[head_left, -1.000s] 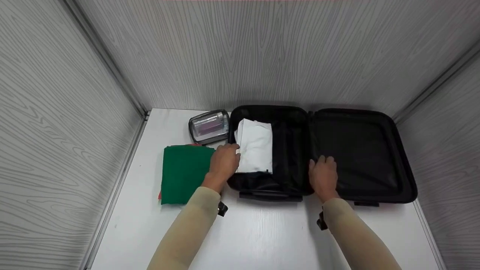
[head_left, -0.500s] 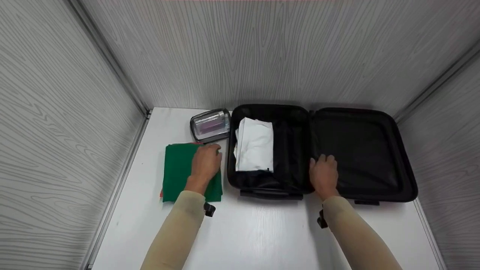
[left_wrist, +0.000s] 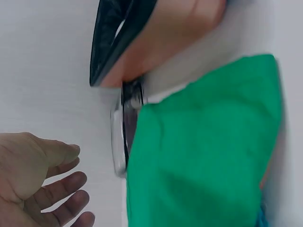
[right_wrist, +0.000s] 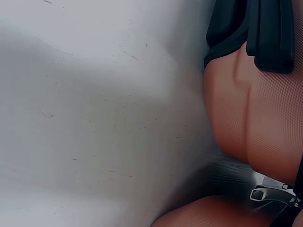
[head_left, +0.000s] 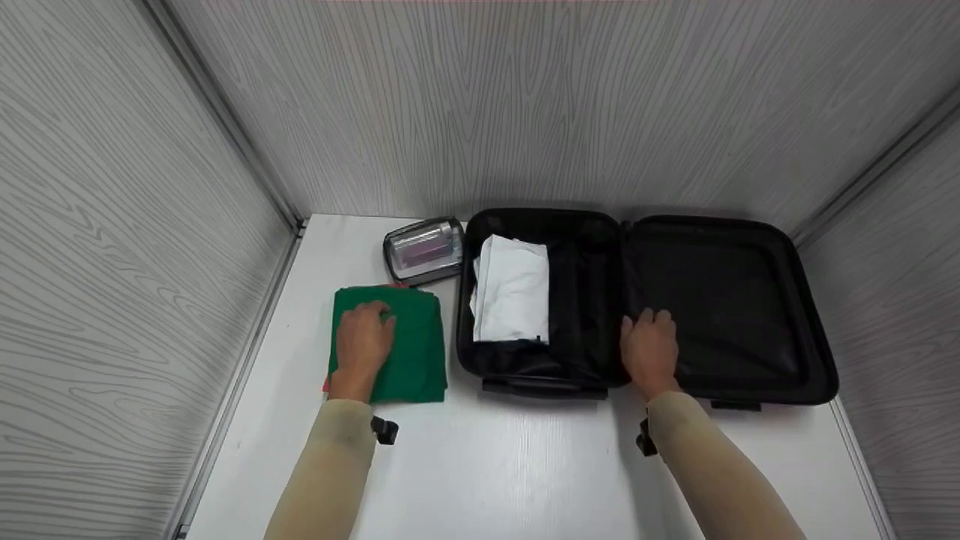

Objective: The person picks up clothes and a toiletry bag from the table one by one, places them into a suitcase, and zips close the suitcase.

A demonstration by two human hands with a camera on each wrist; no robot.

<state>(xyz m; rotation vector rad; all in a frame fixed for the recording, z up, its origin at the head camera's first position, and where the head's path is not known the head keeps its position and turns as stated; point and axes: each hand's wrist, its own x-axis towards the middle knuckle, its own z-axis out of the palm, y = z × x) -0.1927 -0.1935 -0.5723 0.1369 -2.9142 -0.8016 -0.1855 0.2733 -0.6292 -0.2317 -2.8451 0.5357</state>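
Green folded cloth [head_left: 416, 349] lies on the surface [head_left: 510, 472] directly beneath the left hand [head_left: 364, 341]. Fingers of that hand are loosely bent and parted, palm facing the left wrist camera; contact with the cloth cannot be confirmed. Directions are read from the head view, twelve o'clock toward the far wall [head_left: 495, 97]. Edges of a red cloth [head_left: 398, 286] protrude from under the green at twelve and eight o'clock.

At one o'clock from the left hand sits a clear-topped pouch [head_left: 424, 251] with black edging and purple contents, just beside the suitcase [head_left: 592, 300]. That case stands open between two and three o'clock, dark inside, its shell copper-toned in the wrist views. White folded cloth [head_left: 514, 292] occupies its left portion.

Right hand [head_left: 649, 345], at three o'clock from the left, rests at the near part of the seam between case and lid [head_left: 727, 300]; whether it grips the edge cannot be told. The lid lies laid back at two o'clock from this hand. Beige sleeves [head_left: 322, 465] cover both forearms.
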